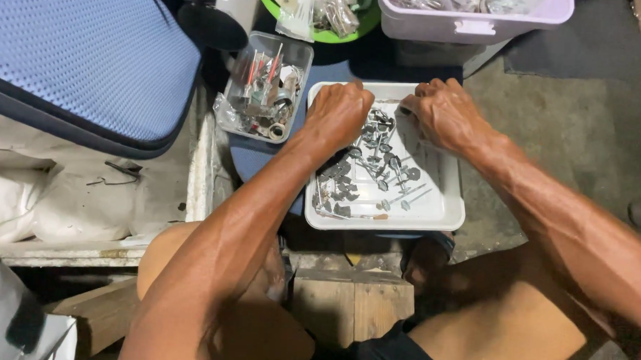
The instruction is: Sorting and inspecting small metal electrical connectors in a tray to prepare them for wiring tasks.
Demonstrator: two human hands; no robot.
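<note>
Sorting step: left hand and right hand, both curled, pinch small metal pins (grip contents unclear) at the white tray far edge. Next move likely requires fingertip precision.

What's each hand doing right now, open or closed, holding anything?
Left hand: curled shut over the small metal parts in the white tray; any held piece is hidden.
Right hand: fingers curled at the tray's far edge; grip cannot be told.

A grey concrete floor under dim light, with a blue mesh cushion at left.
</note>
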